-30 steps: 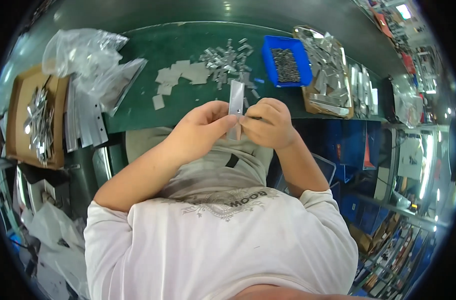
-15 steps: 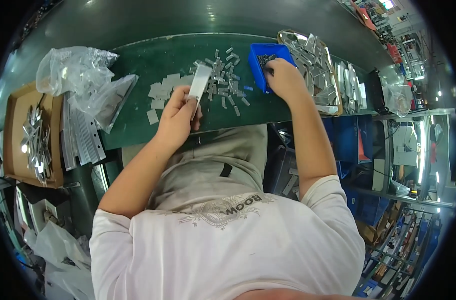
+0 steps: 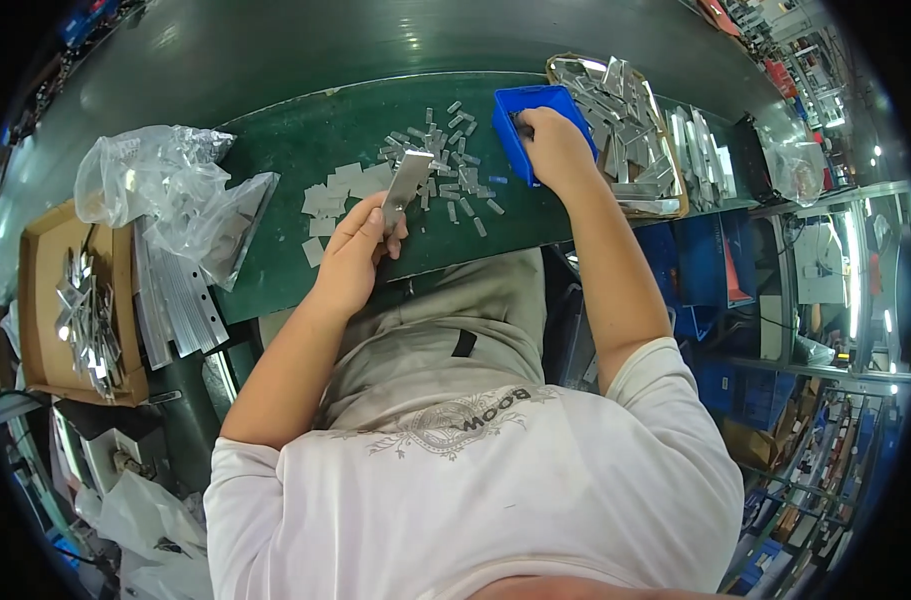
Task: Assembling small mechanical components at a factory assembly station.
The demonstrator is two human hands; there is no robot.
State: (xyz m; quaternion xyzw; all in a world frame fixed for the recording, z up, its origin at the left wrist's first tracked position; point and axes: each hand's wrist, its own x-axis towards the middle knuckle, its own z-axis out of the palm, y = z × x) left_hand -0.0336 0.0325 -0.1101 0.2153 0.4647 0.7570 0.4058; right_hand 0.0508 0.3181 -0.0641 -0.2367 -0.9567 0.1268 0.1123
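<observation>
While the right hand (image 3: 557,148) is dipped into the blue bin (image 3: 512,150), a flat metal strip (image 3: 406,188) is held up in the left hand (image 3: 355,255), to the left of that bin and nearer the body, over the worktop (image 3: 265,268). The strip's lower end is clasped between thumb and fingers, and its upper end is left free, tilted away from the wearer. Whether anything is pinched by the right hand cannot be told, as its fingertips are hidden inside the bin.

Judged by its thin, bright look, the strip should be light and stiff, hardly fragile, though its smooth faces may be slippery and easily scratched. It is best taken by its long edges near one end, with light pressure, since the edges could be sharp. Left of the bin, small shiny pieces (image 3: 452,187) are scattered; beyond them, farther left, thin pale squares (image 3: 325,199) are spread.
</observation>
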